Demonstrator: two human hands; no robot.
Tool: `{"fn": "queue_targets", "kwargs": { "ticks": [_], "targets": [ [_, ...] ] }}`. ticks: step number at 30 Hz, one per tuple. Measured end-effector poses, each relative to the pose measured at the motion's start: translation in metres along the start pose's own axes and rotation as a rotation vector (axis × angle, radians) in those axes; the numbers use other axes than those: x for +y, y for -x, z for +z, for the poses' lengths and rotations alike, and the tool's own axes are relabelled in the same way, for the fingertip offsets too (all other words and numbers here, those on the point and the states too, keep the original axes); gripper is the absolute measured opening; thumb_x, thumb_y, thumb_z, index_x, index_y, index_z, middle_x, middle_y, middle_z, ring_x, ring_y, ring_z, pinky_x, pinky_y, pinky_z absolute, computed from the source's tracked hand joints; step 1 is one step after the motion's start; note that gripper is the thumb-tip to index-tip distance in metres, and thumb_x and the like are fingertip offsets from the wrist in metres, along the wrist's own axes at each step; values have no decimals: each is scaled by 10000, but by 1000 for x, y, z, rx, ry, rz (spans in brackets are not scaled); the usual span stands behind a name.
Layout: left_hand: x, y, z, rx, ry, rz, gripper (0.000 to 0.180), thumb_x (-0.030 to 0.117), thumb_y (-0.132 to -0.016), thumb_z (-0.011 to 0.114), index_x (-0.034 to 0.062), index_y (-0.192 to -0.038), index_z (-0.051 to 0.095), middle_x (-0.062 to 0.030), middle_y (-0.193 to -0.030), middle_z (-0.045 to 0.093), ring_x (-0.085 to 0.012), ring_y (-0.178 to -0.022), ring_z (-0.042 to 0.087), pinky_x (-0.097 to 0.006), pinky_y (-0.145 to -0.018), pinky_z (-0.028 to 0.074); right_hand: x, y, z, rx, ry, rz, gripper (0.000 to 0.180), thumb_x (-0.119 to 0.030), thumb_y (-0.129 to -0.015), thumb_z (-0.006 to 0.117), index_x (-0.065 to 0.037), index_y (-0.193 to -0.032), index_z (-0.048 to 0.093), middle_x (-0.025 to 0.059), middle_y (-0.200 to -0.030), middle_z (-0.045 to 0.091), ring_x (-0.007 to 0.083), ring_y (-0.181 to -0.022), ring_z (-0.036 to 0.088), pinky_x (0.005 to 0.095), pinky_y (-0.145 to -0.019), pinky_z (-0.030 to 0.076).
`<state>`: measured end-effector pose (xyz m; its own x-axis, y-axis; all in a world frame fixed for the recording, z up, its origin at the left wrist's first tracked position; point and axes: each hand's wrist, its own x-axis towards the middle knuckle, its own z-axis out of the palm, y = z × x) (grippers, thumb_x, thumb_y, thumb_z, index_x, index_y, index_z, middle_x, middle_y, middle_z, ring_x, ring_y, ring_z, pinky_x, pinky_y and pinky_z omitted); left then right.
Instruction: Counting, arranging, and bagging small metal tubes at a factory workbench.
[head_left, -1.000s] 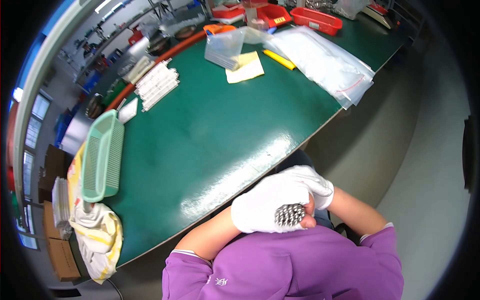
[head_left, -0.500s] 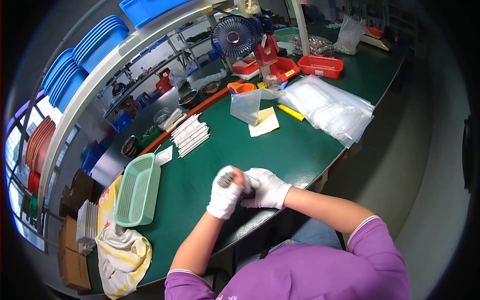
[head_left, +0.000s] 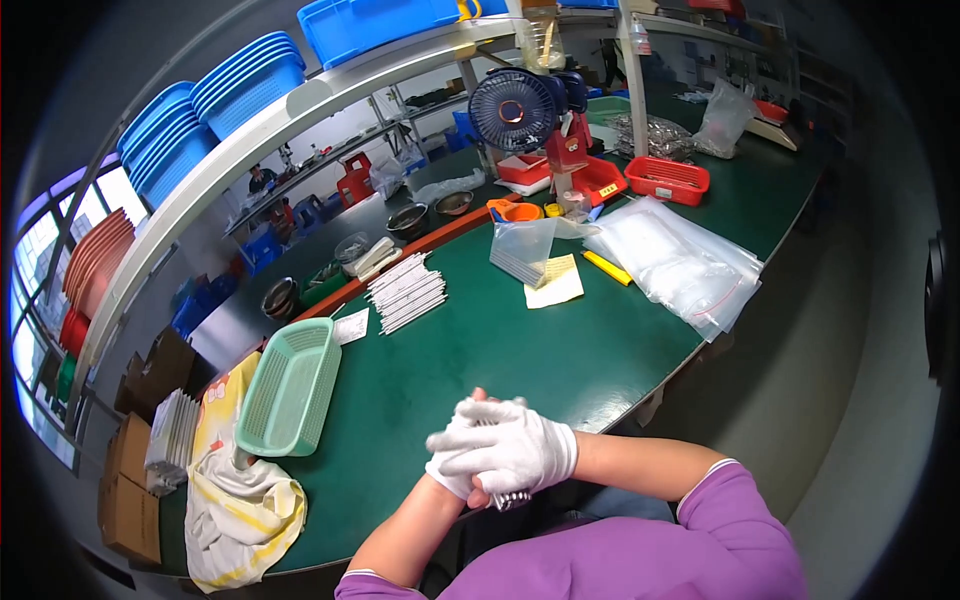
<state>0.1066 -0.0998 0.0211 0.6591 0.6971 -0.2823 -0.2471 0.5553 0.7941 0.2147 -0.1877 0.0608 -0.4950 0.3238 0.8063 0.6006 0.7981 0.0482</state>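
My left hand (head_left: 452, 472) and my right hand (head_left: 532, 452) are clasped together above the table's near edge. Both wear white knit gloves with dark striped patches, and some bare fingertips poke out. The right hand lies over the left, its fingers closed across it and partly interlaced. Much of the left hand is hidden underneath. A dark-and-white striped bit shows below the right palm; it looks like glove grip. No separate object can be made out between the hands. Farther off on the green table (head_left: 440, 360) lies a row of thin white sticks (head_left: 408, 292).
At left stand a pale green basket (head_left: 290, 390) and a crumpled yellow-white cloth (head_left: 240, 515). Ahead are a clear plastic box (head_left: 522, 250), a yellow note (head_left: 555, 284), a yellow cutter (head_left: 607, 267), plastic bags (head_left: 680, 262), a red tray (head_left: 668, 180) and a fan (head_left: 514, 110).
My hands have come down closer to my body. The right hand has turned from beside the left to lie across it, fingers interlaced. The whole view has shifted slightly.
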Motion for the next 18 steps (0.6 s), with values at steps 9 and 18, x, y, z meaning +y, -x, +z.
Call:
{"fn": "queue_targets", "kwargs": {
  "ticks": [9, 18],
  "targets": [
    [30, -22, -6, -226, -388, 547, 677, 548, -917, 382, 5, -1321, 359, -166, -1306, 433, -271, -1216, 449, -369, -1036, 340, 62, -11, -19, 341, -703, 1085, 168, -75, -804, 669, -65, -758, 508, -15, -695, 564, 62, -668, 548, 218, -589, 459],
    [43, -36, 50, -268, -844, 685, 699, 161, -718, 751, -22, -1283, 383, -149, -1118, 580, -245, -1139, 508, -326, -969, 396, 76, 31, 25, 310, -936, 935, 272, -43, -819, 589, -40, -1087, 542, 32, -1018, 595, 123, -972, 563, 272, -837, 475]
  ]
}}
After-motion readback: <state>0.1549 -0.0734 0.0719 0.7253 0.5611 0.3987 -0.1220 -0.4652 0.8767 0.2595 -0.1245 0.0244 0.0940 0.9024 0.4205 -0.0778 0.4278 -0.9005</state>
